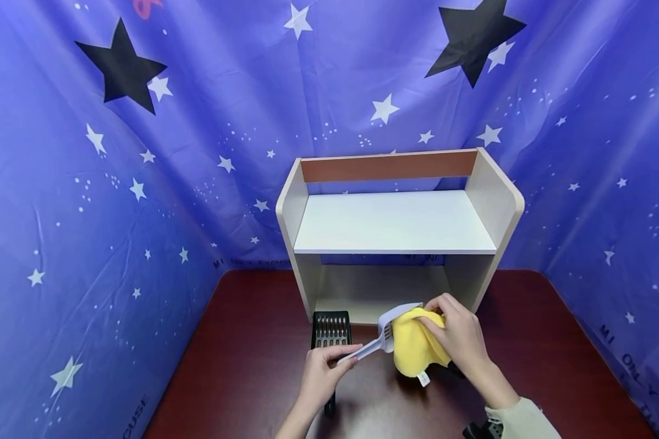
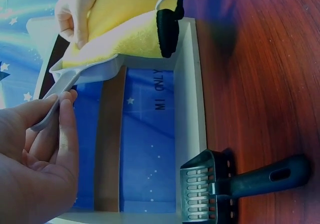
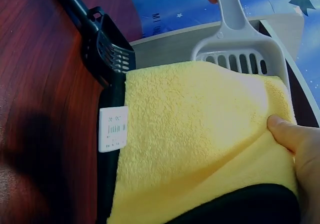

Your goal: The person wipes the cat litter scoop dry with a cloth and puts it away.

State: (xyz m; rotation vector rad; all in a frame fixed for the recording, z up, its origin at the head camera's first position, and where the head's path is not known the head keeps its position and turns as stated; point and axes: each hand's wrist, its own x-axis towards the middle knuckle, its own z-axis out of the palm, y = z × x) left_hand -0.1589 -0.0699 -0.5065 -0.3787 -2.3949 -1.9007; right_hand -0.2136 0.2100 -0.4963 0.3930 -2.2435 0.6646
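Above the table, my left hand (image 1: 320,377) pinches the handle of a pale grey slotted litter scoop (image 3: 234,19) between thumb and fingers. A yellow cloth (image 1: 414,349) with dark edging and a white tag (image 3: 113,129) drapes over the scoop's head. My right hand (image 1: 462,334) grips this cloth, its thumb pressing it against the scoop. The cloth hides much of the scoop's head, and its back looks blue in the left wrist view. A black slotted litter scoop (image 1: 331,324) lies on the table just beyond my left hand.
A two-tier shelf unit (image 1: 395,222) with pale side panels stands at the back of the dark red-brown table (image 1: 241,360). Behind and at both sides hangs a blue star-patterned curtain (image 1: 159,256). A dark object, partly hidden, lies under the cloth near my right wrist.
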